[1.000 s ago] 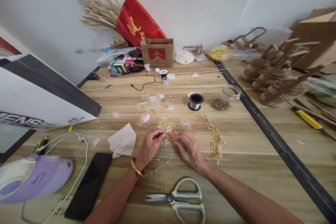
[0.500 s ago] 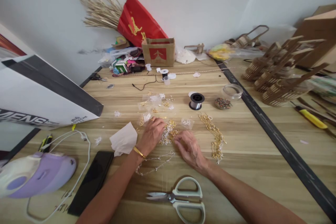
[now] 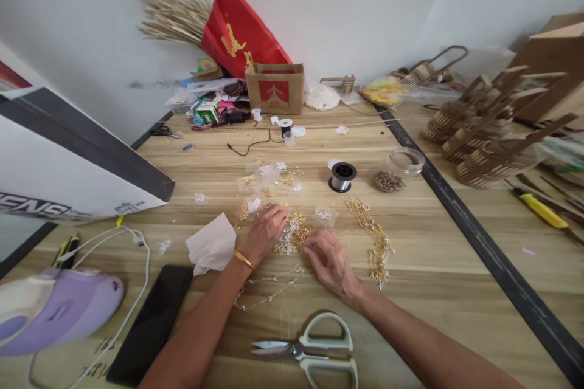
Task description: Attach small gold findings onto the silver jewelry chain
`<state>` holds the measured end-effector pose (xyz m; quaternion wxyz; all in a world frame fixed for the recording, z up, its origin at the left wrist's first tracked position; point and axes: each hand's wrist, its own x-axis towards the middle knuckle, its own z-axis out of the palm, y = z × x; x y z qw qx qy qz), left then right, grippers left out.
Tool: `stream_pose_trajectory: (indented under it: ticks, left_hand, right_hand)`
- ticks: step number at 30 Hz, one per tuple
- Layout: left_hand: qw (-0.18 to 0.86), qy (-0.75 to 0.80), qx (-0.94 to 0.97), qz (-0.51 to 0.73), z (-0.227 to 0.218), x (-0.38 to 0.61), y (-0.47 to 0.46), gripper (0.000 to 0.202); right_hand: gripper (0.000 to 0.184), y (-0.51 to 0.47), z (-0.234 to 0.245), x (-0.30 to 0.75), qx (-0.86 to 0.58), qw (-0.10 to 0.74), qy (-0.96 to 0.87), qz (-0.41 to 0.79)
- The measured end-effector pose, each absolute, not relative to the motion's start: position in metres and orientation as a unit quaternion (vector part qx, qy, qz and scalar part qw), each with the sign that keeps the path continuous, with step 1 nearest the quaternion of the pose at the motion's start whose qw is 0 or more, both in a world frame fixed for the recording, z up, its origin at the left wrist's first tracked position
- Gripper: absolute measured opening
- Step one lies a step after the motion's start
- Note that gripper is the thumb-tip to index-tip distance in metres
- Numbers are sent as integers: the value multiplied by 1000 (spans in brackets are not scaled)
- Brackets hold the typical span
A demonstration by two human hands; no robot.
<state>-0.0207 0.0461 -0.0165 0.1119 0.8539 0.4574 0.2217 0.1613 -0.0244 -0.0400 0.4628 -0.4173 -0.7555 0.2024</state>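
Currently I see the loose gold-and-silver pile of tiny metal pieces [image 3: 292,234], stretching slightly away from me, between my curled left hand [image 3: 265,233], nearer at its edge, and curled right hand [image 3: 331,261], just beside; I can't tell what either holds

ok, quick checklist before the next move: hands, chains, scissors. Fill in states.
1. Left hand at the pile of small gold and silver pieces: ok.
2. Right hand gripping a piece: cannot tell, too small.
3. Silver chain clear of the scissors: ok.
4. Scissors fully closed: not ok, blades slightly apart.
5. Gold chains clear of right hand: ok.
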Motion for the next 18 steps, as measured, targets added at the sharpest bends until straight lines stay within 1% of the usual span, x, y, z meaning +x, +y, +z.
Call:
stream_pose_trajectory:
  ticks: [7, 18]
  left_hand:
    - [132, 473, 838, 238, -19, -25, 51, 17]
    - [130, 484, 819, 277, -29, -31, 60, 13]
  right_hand:
    - [8, -25, -39, 161, -419, 465, -752, 208]
    - [9, -23, -40, 162, -418, 457, -756, 209]
